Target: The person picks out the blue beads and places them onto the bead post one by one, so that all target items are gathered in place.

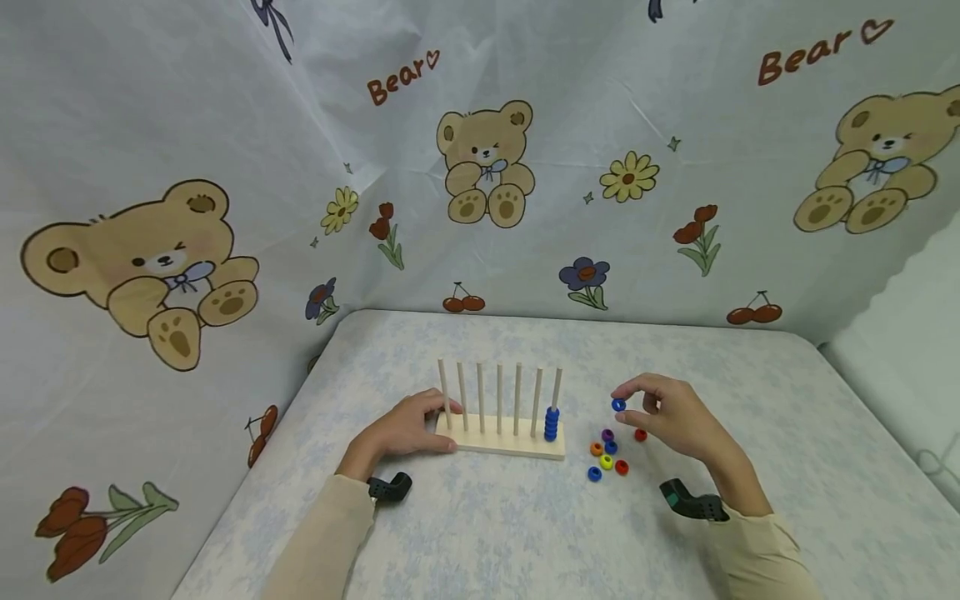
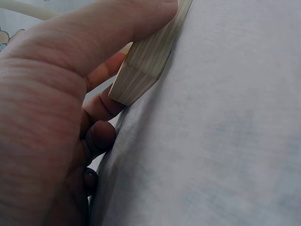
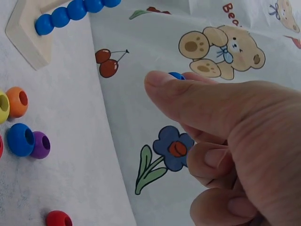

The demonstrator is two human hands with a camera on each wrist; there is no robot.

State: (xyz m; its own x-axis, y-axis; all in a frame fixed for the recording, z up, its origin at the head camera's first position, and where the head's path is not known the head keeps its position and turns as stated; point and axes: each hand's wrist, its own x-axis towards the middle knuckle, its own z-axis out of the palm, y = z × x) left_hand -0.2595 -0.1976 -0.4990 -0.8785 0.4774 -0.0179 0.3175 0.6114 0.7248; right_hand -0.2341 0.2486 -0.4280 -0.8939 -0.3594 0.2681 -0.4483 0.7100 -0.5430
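A wooden peg rack (image 1: 498,444) stands on the table, its row of several upright pegs rising from a flat base. My left hand (image 1: 408,425) grips the base's left end, the thumb along the front edge and fingers behind, as the left wrist view also shows. Blue beads (image 1: 552,425) are stacked on the rightmost peg; the other pegs are bare. Right of the rack, my right hand (image 1: 671,414) pinches a blue bead (image 1: 618,405) between thumb and index finger, above the table. In the right wrist view the thumb mostly hides this bead (image 3: 177,75).
Loose beads lie right of the rack: purple (image 1: 607,435), orange (image 1: 596,448), yellow (image 1: 606,462), two blue, one of them nearest the front (image 1: 594,474), and two red, one set apart (image 1: 641,435). A bear-printed cloth (image 1: 540,275) hangs behind the table.
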